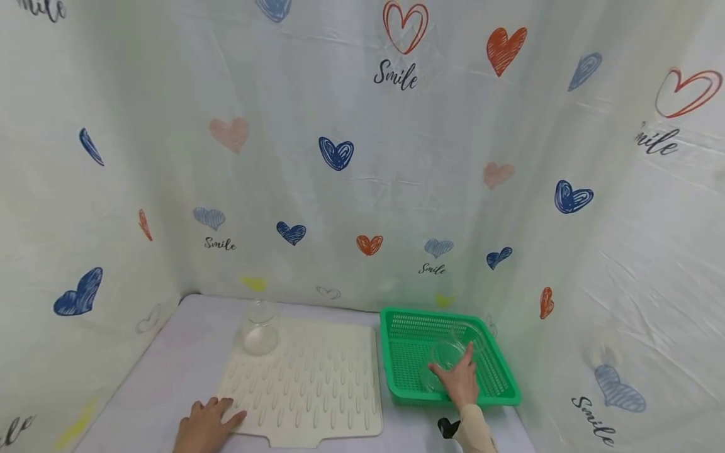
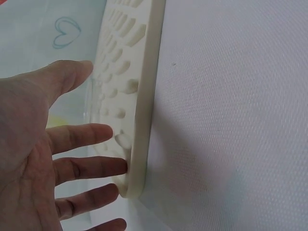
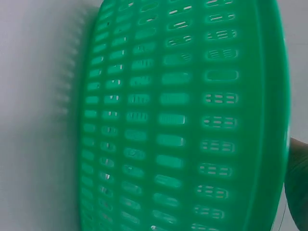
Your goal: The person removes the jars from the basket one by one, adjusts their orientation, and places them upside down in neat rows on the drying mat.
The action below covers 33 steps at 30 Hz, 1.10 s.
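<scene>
A clear cup [image 1: 260,336] stands at the back left of a cream ridged draining board [image 1: 306,377]. My left hand [image 1: 205,425] lies by the board's front left corner, its fingers spread and holding nothing. In the left wrist view, the fingertips are close to the edge of the board [image 2: 144,96]. At the right, my right hand [image 1: 460,380] reaches over the front rim of a green basket [image 1: 396,393]. Its thumb and fingers grip a clear cup [image 1: 444,353] inside. Another clear cup [image 1: 467,330] is behind it, partly hidden.
A white cloth covers the table [image 1: 150,384]. Curtains [image 1: 362,189] printed with hearts enclose the back and both sides. A small black object [image 1: 447,428] sits by the right wrist. In the right wrist view, the slotted basket wall [image 3: 173,115] hides the fingers.
</scene>
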Each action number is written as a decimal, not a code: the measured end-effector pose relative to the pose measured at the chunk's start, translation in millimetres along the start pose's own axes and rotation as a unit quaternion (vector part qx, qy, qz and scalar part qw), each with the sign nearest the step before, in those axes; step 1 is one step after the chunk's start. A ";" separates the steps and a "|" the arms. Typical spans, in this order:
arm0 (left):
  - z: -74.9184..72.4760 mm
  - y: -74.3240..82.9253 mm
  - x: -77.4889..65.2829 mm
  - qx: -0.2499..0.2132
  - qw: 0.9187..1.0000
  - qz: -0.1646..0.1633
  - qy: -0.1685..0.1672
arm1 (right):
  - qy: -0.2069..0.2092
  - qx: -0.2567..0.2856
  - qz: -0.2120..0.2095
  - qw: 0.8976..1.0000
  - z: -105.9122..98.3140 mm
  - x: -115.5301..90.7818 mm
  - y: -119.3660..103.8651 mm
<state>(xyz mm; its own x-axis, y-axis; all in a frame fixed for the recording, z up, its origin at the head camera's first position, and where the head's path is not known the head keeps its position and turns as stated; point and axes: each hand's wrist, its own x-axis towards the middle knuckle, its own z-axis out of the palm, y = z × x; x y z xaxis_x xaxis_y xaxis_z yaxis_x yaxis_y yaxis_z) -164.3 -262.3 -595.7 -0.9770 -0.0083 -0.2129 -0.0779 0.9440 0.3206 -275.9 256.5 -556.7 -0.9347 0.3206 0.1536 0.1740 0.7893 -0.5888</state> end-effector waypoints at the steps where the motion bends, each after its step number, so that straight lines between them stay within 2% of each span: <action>1: -0.1 0.7 1.5 -0.020 1.000 -0.013 0.013 | 0.000 0.003 0.001 1.000 0.4 -0.3 0.7; 2: -0.3 1.2 3.3 -0.043 0.998 -0.026 0.027 | 0.000 0.007 0.002 1.000 0.6 -0.6 1.0; 6: -1.8 1.4 8.6 -0.040 0.997 -0.025 0.059 | 0.002 0.016 0.009 1.000 1.3 -2.2 2.7; 14: -1.1 0.1 9.6 -0.047 0.997 -0.030 0.050 | 0.021 0.017 0.016 1.000 4.0 -4.9 5.1; 20: 0.3 0.8 8.7 -0.051 0.997 -0.030 0.047 | 0.080 0.020 -0.013 0.997 2.9 -5.3 -3.5; 24: 0.1 2.4 10.4 -0.053 0.997 -0.037 0.040 | 0.128 0.039 -0.049 0.990 -4.7 -6.4 -19.5; 27: -4.4 4.5 10.7 -0.059 0.997 -0.039 0.037 | 0.156 0.046 -0.096 0.982 -12.7 -9.2 -34.8; 30: -13.1 9.1 9.8 -0.056 0.997 -0.031 0.045 | 0.171 0.040 -0.150 0.973 -19.1 -12.8 -51.5; 33: -25.3 18.5 11.5 -0.049 0.996 -0.010 0.068 | 0.173 0.034 -0.206 0.963 -23.6 -17.8 -71.0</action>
<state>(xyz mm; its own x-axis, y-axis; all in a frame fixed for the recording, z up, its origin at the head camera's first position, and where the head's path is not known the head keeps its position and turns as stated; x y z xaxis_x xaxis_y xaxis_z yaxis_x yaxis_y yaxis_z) -182.0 -253.2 -568.9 -0.9924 -0.0782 -0.0949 -0.1105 0.9061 0.4083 -264.4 207.2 -498.8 -0.7594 0.1522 0.6326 -0.2204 0.8546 -0.4702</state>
